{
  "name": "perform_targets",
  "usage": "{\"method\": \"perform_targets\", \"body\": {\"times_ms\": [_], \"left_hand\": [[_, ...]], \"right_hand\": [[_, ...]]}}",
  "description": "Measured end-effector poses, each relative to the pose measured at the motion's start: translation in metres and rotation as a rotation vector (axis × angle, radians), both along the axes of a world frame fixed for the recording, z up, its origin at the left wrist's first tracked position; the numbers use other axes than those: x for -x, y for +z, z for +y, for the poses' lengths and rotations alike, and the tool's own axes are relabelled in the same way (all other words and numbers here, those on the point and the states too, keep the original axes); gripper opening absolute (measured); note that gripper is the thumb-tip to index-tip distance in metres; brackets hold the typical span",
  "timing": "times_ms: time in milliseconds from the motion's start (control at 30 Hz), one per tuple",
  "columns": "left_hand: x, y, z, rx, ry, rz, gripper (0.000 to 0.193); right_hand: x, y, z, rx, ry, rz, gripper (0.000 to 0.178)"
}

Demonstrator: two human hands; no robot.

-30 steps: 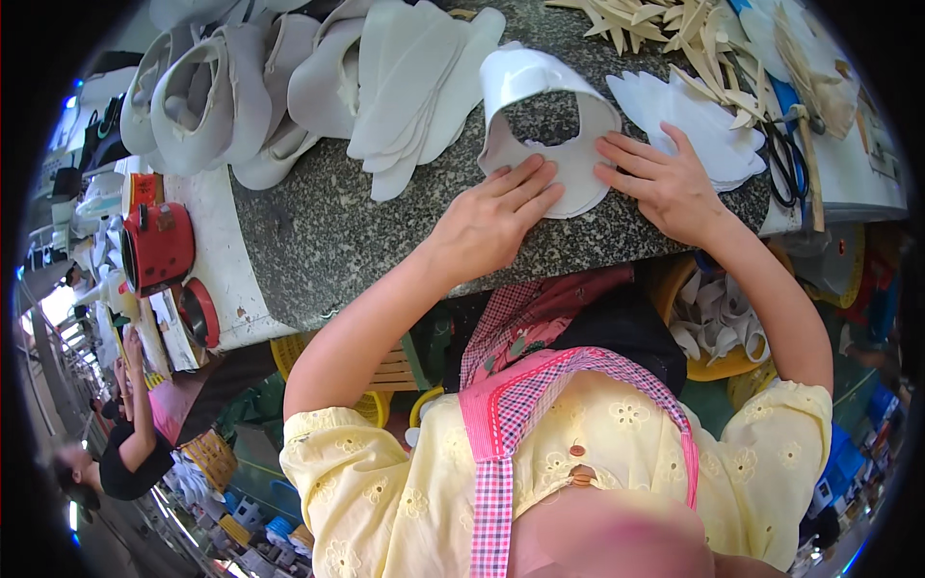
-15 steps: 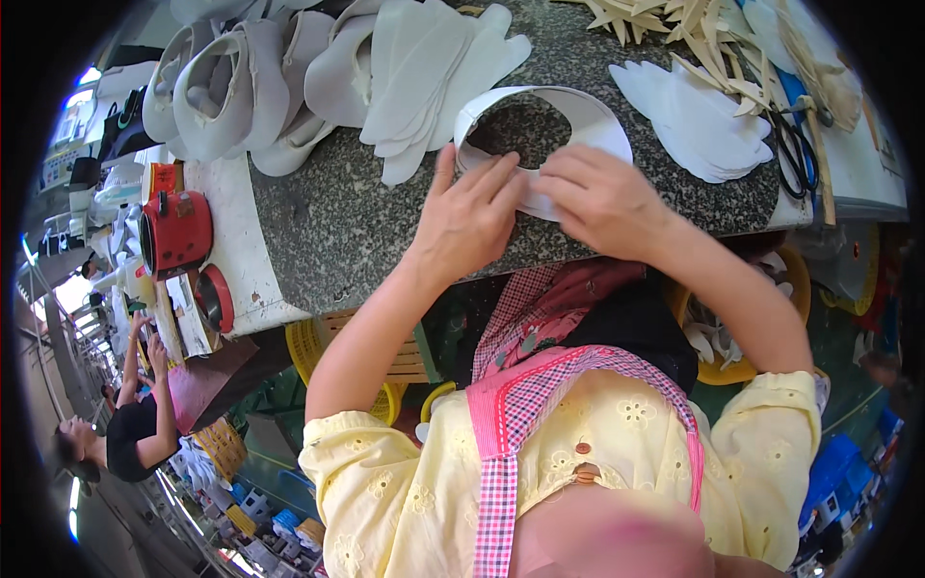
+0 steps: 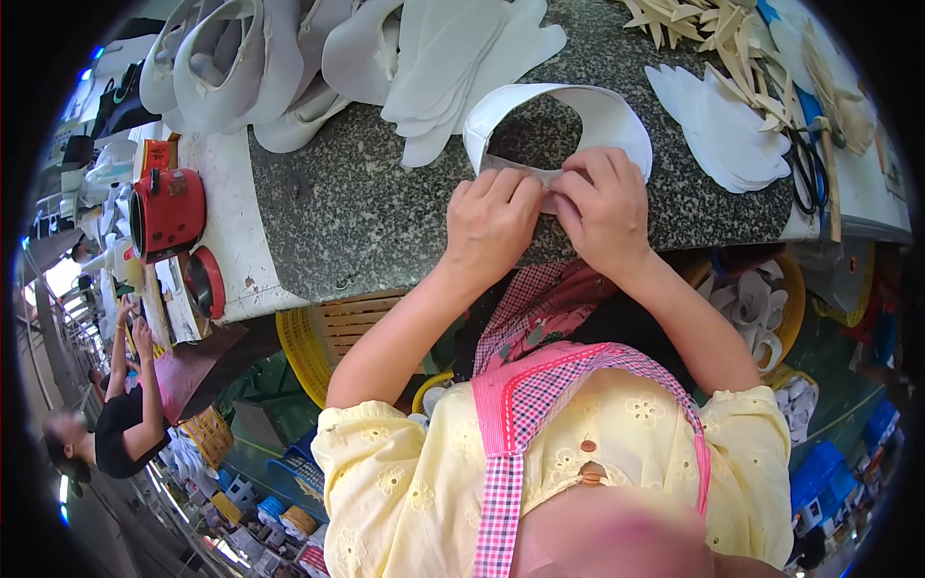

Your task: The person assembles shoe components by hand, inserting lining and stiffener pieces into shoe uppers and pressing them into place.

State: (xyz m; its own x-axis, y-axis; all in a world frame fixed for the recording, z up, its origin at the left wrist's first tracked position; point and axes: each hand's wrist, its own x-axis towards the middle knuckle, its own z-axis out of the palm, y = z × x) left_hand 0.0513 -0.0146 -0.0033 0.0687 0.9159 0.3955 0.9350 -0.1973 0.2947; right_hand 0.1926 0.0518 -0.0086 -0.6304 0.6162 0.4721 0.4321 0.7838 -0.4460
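Observation:
A white shoe upper, bent into a ring, stands on the speckled stone worktop in front of me. My left hand is closed at its near edge, fingers curled over the rim. Right beside it, my right hand pinches the same edge with thumb and forefinger. Between the two hands the ends of the upper come together; my fingers hide most of that spot. Beyond my left hand lies a fanned stack of flat white shoe-upper pieces.
Several sewn white uppers stand at the far left. At right lie another white stack, beige strips and black-handled scissors. A red machine sits on the left table. Yellow baskets stand below. A co-worker is at left.
Both hands have shifted slightly right with the upper. The left fingers, stretched out before, are now curled on the edge. The right hand has turned into a pinch.

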Motion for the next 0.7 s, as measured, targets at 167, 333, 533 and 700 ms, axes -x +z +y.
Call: {"method": "perform_targets", "body": {"times_ms": [167, 333, 533, 700], "left_hand": [[0.002, 0.02, 0.002, 0.147, 0.005, 0.004, 0.015], [-0.001, 0.004, 0.001, 0.055, 0.112, -0.176, 0.006], [0.0, 0.014, 0.013, 0.122, 0.208, -0.089, 0.002], [0.003, 0.01, 0.016, 0.089, 0.199, 0.002, 0.005]], "right_hand": [[0.001, -0.01, 0.0, -0.056, -0.065, 0.008, 0.016], [0.006, -0.012, -0.002, -0.1, -0.108, -0.043, 0.022], [0.012, -0.013, -0.002, -0.151, -0.098, -0.067, 0.034], [0.006, -0.017, -0.003, -0.117, -0.035, 0.017, 0.03]]}}
